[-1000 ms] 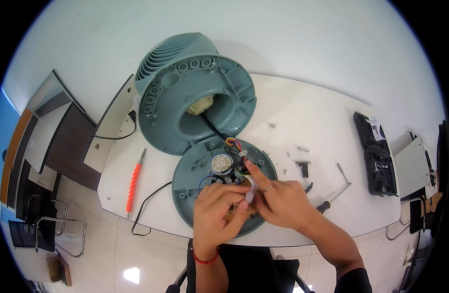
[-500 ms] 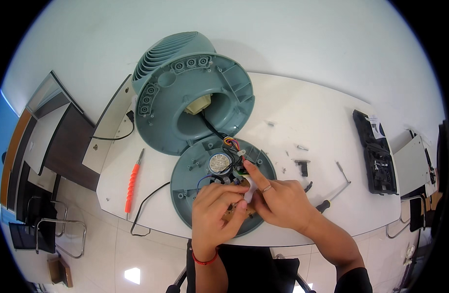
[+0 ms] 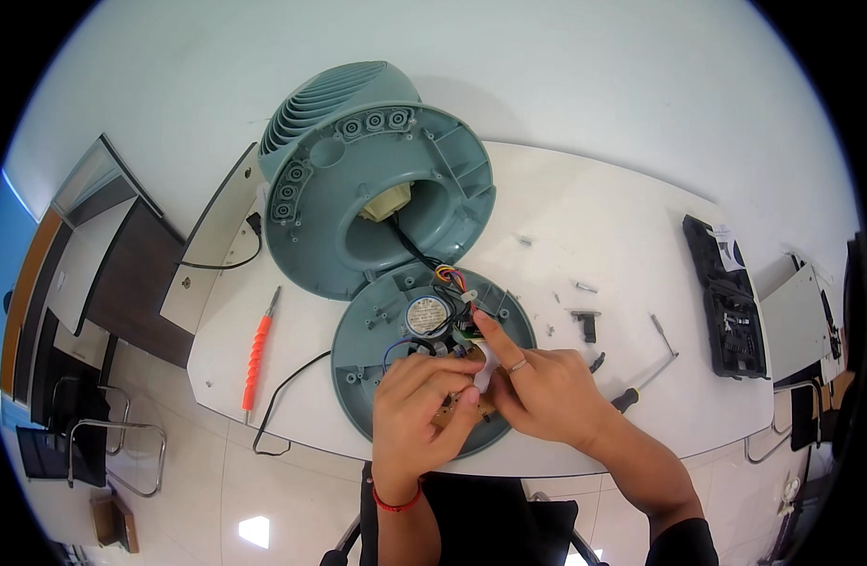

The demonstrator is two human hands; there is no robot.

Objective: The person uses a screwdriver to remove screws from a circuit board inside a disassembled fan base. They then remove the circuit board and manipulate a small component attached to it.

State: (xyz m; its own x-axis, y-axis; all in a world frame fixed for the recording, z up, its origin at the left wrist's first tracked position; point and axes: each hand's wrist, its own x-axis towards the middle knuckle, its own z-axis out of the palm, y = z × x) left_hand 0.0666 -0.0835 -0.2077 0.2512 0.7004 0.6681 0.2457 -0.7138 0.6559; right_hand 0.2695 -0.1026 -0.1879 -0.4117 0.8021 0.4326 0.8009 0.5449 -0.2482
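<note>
A round grey-green fan base [image 3: 363, 330] lies at the table's front edge, with a motor [image 3: 427, 317], wires and a brown circuit board [image 3: 445, 415] in it. Over the board, my left hand [image 3: 416, 406] pinches a white plastic piece [image 3: 486, 366] between thumb and fingers. My right hand [image 3: 556, 391] is against the other side of that piece. Its index finger reaches toward a wire connector [image 3: 468, 296], the other fingers curl under, and whatever they grip is hidden. A coloured wire bundle [image 3: 448, 274] runs up into the tilted fan housing [image 3: 311, 250].
Left of the base lie an orange-handled screwdriver [image 3: 256, 363] and a black power cord [image 3: 281, 389]. To the right are a black bracket-like part [image 3: 586, 326], small screws, a long-shafted screwdriver [image 3: 627, 399] and an open black tool case [image 3: 731, 311]. A wall stands behind.
Both hands hold nearly the same pose over the base. The whole view has shifted very slightly, with things a little farther right.
</note>
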